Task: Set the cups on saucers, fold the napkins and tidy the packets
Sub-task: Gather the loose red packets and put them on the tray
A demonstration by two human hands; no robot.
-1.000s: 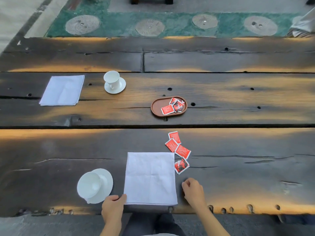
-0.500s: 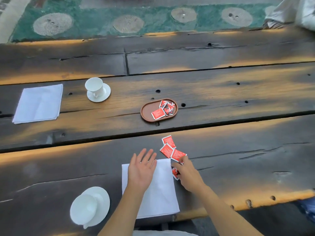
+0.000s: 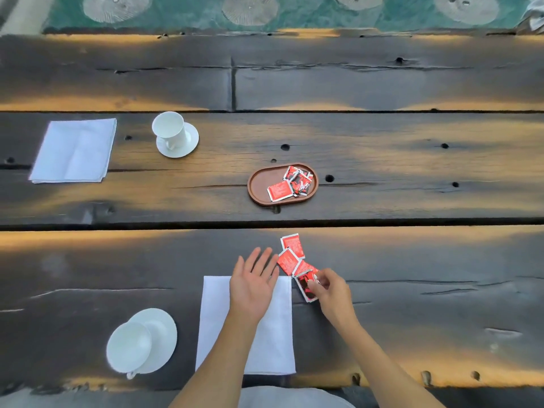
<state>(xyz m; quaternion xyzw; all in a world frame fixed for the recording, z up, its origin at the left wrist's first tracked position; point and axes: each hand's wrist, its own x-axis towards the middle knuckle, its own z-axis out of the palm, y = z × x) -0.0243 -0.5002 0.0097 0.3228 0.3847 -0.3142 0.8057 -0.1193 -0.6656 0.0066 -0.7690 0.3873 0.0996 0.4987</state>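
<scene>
Red packets (image 3: 294, 257) loose at napkin's (image 3: 276, 343) 1 o'clock; our right hand (image 3: 334, 293) moved in, now pinching nearest one. Left hand (image 3: 253, 282) flat, released, atop napkin. Tidying into tray (image 3: 259, 187) begun.

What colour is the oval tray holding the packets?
Brown, a reddish wood tone. The oval tray shows best in the head view, with red packets at its right end.

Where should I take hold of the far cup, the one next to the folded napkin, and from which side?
Take the far cup by its handle, which points toward you, so come in from the near side. It stands upright on its saucer, so a pinch grip on the handle and a straight lift would probably leave the saucer behind. Gripping the open rim from above also looks workable.
</scene>
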